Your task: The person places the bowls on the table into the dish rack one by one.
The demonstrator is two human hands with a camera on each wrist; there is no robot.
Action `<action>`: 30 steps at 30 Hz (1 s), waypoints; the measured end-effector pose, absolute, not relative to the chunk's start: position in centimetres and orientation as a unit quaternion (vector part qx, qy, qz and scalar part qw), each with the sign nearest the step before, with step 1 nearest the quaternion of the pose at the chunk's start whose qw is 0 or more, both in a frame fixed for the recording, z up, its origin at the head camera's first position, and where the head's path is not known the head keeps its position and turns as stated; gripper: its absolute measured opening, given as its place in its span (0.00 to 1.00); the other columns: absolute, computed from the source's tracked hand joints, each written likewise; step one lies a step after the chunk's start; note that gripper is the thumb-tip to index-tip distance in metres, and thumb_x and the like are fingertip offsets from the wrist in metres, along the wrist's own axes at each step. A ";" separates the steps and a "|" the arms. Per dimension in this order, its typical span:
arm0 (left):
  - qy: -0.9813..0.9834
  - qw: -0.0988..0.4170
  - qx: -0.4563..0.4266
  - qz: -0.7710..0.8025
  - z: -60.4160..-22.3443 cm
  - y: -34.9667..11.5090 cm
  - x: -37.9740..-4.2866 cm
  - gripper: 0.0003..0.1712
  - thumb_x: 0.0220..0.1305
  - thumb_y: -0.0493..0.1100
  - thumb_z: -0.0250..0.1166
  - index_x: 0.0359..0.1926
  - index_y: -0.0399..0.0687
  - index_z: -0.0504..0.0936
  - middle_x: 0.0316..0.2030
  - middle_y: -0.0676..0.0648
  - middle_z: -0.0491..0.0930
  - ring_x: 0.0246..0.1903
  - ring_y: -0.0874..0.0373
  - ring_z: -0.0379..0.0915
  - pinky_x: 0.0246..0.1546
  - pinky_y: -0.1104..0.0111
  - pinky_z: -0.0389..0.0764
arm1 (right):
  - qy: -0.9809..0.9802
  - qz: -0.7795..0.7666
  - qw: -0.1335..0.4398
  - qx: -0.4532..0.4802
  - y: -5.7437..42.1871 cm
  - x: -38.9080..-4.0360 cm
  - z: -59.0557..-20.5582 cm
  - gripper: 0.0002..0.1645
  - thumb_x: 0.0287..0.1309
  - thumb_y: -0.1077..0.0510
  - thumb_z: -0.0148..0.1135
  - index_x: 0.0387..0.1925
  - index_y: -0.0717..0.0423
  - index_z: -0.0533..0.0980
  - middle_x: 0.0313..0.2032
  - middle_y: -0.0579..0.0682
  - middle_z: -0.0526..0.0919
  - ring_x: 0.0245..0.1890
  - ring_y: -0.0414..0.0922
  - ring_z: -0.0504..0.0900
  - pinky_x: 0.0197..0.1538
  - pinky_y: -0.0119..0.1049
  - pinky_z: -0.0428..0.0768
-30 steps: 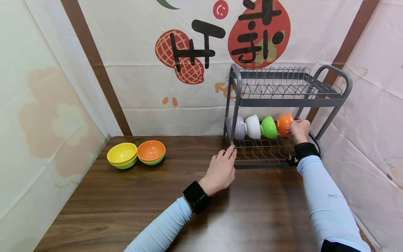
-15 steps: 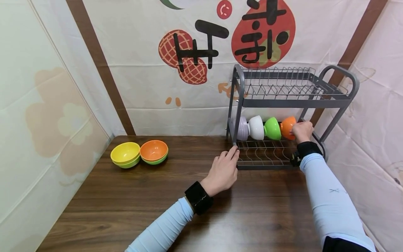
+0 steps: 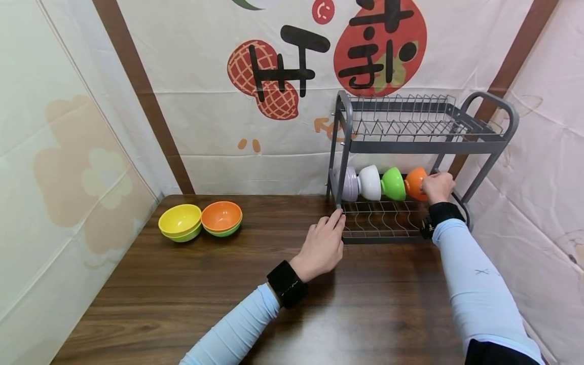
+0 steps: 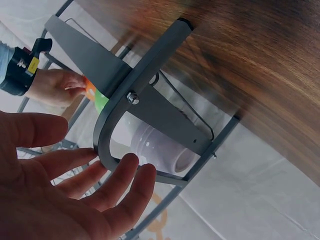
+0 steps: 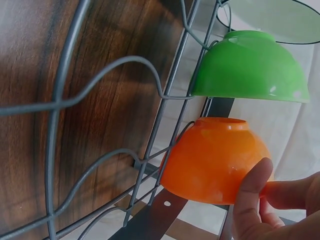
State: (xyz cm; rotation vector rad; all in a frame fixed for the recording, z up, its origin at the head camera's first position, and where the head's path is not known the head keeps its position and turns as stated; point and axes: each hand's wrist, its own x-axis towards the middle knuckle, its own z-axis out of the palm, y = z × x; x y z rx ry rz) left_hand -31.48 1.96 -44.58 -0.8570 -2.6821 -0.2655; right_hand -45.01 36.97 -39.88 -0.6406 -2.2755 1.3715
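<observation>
In the head view my right hand [image 3: 439,187] holds an orange bowl [image 3: 415,183] at the right end of the dish rack's lower tier. The right wrist view shows thumb and fingers pinching its rim, the bowl [image 5: 215,160] on its side against the rack wires. To its left, also on their sides, stand a green bowl [image 3: 393,184], a white bowl [image 3: 369,183] and a pale purple bowl [image 3: 350,184]. My left hand [image 3: 321,246] touches the front left post of the grey dish rack [image 3: 410,148] with relaxed, spread fingers; the thumb stays apart.
On the table's left lie a yellow bowl [image 3: 179,218] nested in a green one and an orange bowl [image 3: 221,215] nested in another green one. The rack's upper tier has wire dividers. Printed cloth [image 3: 205,121] hangs behind and at both sides of the wooden table [image 3: 182,304].
The right hand and its orange bowl have come down slightly, level with the green bowl beside it. My left hand keeps its place at the rack's post. The head view has shifted a little.
</observation>
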 end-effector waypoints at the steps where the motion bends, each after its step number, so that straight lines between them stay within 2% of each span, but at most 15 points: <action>1: -0.936 0.157 -0.301 -0.093 -44.6 2.0 -31.5 0.32 0.76 0.42 0.56 0.77 0.41 0.68 0.79 0.43 0.60 0.64 0.46 0.71 0.53 0.54 0.79 | -0.817 0.486 0.205 -0.232 37.0 -45.0 -39.9 0.18 0.62 0.66 0.57 0.49 0.72 0.82 0.17 0.42 0.77 0.12 0.33 0.78 0.22 0.27 0.78; 4: -0.935 0.161 -0.302 -0.093 -44.5 2.0 -31.5 0.32 0.75 0.42 0.57 0.77 0.40 0.69 0.78 0.43 0.61 0.63 0.46 0.72 0.51 0.54 0.80 | -0.826 0.463 0.211 -0.241 37.0 -45.1 -40.2 0.20 0.59 0.66 0.57 0.50 0.71 0.83 0.24 0.49 0.80 0.15 0.34 0.79 0.23 0.26 0.76; 6: -0.935 0.160 -0.303 -0.095 -44.6 2.0 -31.4 0.31 0.75 0.42 0.56 0.76 0.40 0.69 0.78 0.43 0.61 0.63 0.46 0.72 0.52 0.54 0.80 | -0.830 0.456 0.209 -0.243 36.9 -45.1 -40.4 0.21 0.59 0.65 0.57 0.52 0.70 0.82 0.33 0.56 0.83 0.24 0.41 0.82 0.29 0.29 0.79; 8: -0.936 0.157 -0.302 -0.095 -44.7 2.0 -31.3 0.31 0.76 0.42 0.56 0.77 0.41 0.69 0.78 0.43 0.61 0.63 0.46 0.72 0.52 0.55 0.79 | -0.838 0.443 0.206 -0.243 36.8 -45.1 -40.6 0.21 0.61 0.64 0.57 0.52 0.70 0.82 0.43 0.62 0.83 0.37 0.49 0.83 0.38 0.36 0.81; 10: -0.937 0.149 -0.301 -0.094 -44.8 2.0 -31.3 0.31 0.76 0.42 0.55 0.77 0.41 0.69 0.79 0.43 0.60 0.64 0.46 0.71 0.53 0.55 0.79 | -0.845 0.432 0.203 -0.242 36.7 -45.0 -40.8 0.20 0.62 0.63 0.56 0.52 0.70 0.80 0.50 0.66 0.80 0.47 0.57 0.79 0.48 0.44 0.81; 14: -0.938 0.145 -0.299 -0.098 -44.9 2.0 -31.2 0.31 0.76 0.42 0.55 0.77 0.41 0.68 0.79 0.44 0.60 0.64 0.46 0.70 0.54 0.54 0.78 | -0.850 0.420 0.209 -0.239 36.6 -44.9 -40.9 0.21 0.64 0.61 0.54 0.52 0.71 0.79 0.57 0.69 0.77 0.59 0.64 0.74 0.60 0.56 0.76; 21: -0.933 0.163 -0.305 -0.102 -44.6 2.0 -31.5 0.31 0.75 0.41 0.56 0.76 0.42 0.70 0.78 0.44 0.61 0.63 0.46 0.72 0.51 0.54 0.80 | -0.826 0.442 0.273 -0.220 36.1 -44.6 -40.0 0.21 0.64 0.61 0.55 0.55 0.67 0.80 0.53 0.65 0.79 0.59 0.61 0.73 0.63 0.54 0.72; 26: -0.926 0.167 -0.313 -0.127 -44.3 1.6 -31.7 0.30 0.76 0.41 0.56 0.76 0.41 0.70 0.78 0.42 0.62 0.64 0.44 0.72 0.54 0.53 0.79 | -0.835 0.415 0.315 -0.178 34.7 -43.3 -39.5 0.17 0.68 0.60 0.56 0.51 0.66 0.83 0.44 0.62 0.83 0.52 0.61 0.76 0.54 0.48 0.72; 30: -0.915 0.173 -0.318 -0.179 -44.3 1.0 -31.4 0.31 0.76 0.41 0.59 0.77 0.43 0.70 0.77 0.40 0.61 0.66 0.44 0.70 0.55 0.52 0.79 | -0.830 0.405 0.357 -0.137 32.6 -41.3 -39.5 0.15 0.71 0.60 0.57 0.47 0.66 0.84 0.41 0.63 0.85 0.47 0.59 0.78 0.47 0.43 0.70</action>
